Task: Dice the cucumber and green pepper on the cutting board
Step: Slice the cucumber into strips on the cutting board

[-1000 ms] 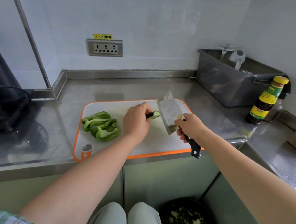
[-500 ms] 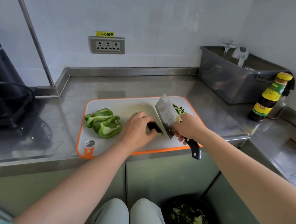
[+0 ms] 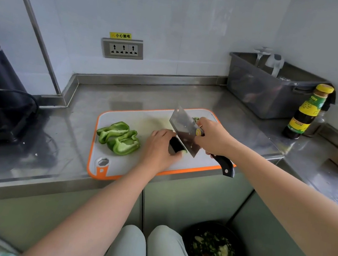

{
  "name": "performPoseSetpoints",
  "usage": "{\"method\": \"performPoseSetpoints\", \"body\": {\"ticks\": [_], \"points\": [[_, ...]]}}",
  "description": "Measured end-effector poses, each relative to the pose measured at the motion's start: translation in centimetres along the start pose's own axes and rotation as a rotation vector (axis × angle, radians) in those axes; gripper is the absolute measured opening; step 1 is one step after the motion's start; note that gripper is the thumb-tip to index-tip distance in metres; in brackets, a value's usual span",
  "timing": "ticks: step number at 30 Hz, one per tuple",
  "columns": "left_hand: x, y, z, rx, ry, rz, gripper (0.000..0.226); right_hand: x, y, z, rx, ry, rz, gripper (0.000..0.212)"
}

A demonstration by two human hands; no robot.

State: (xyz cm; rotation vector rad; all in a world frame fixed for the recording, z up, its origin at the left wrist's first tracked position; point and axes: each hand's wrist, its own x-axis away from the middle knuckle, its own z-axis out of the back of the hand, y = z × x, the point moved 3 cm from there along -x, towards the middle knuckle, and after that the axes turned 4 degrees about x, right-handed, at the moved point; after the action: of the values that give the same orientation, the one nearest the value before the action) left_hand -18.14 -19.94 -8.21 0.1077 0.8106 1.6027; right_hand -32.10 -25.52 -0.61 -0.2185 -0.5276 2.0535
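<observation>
While the left hand [image 3: 158, 148] curls over the short dark cucumber stub [image 3: 177, 145] near the cutting board's [image 3: 143, 119] front edge, the right hand [image 3: 213, 138] grips the cleaver [image 3: 185, 133] by its handle, with the blade tilted against the stub's cut end. So little stub is left that the fingertips should probably tuck back. Green pepper halves [image 3: 120, 137] lie uncut toward the board's left edge, and diced bits [image 3: 196, 119] sit at its far right corner. A sauce bottle [image 3: 306, 112] stands well apart at the bench's right.

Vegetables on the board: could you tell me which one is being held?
The dark cucumber, in the left hand beside the cleaver; the pepper pieces lie untouched.
</observation>
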Motion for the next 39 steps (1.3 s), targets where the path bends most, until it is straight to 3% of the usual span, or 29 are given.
{"method": "performPoseSetpoints", "body": {"ticks": [5, 11, 15, 21, 23, 26, 29, 32, 36, 39], "points": [[-0.5, 0.1, 0.3, -0.095, 0.001, -0.076, 0.032, 0.2, 0.9, -0.1, -0.096, 0.034, -0.058, 0.032], [-1.6, 0.3, 0.0, -0.156, -0.067, -0.125, 0.044, 0.0, 1.8, 0.1, -0.142, 0.046, -0.112, 0.029], [-1.8, 0.4, 0.3, -0.15, -0.148, -0.215, 0.038, -0.2, 2.6, -0.7, -0.144, 0.006, -0.151, 0.032], [-3.0, 1.5, 0.2, -0.532, -0.308, -0.369, 0.04, -0.4, 3.1, -0.6, -0.215, 0.006, -0.178, 0.032], [-2.9, 2.1, 0.0, -0.535, -0.261, -0.434, 0.035, -0.4, 3.3, -0.4, -0.245, 0.019, -0.179, 0.031], [-3.3, 2.4, 0.4, -0.486, -0.172, -0.374, 0.029, -0.5, 3.7, 0.3, -0.325, 0.056, -0.186, 0.029], [-3.9, 1.5, 0.5, -0.395, -0.215, -0.217, 0.031, -0.7, 3.5, 0.8, -0.346, 0.062, -0.173, 0.026], [-3.4, 0.4, 0.2, -0.267, -0.241, -0.23, 0.031, -1.0, 3.3, 0.4, -0.323, 0.048, -0.175, 0.024], [-2.9, -0.1, 0.4, -0.299, -0.289, -0.225, 0.063, -1.1, 4.1, -0.5, -0.321, 0.049, -0.2, 0.023], [-3.4, -0.4, 0.1, -0.286, -0.289, -0.156, 0.059, -1.1, 4.3, -0.7, -0.337, 0.046, -0.203, 0.02]]}}
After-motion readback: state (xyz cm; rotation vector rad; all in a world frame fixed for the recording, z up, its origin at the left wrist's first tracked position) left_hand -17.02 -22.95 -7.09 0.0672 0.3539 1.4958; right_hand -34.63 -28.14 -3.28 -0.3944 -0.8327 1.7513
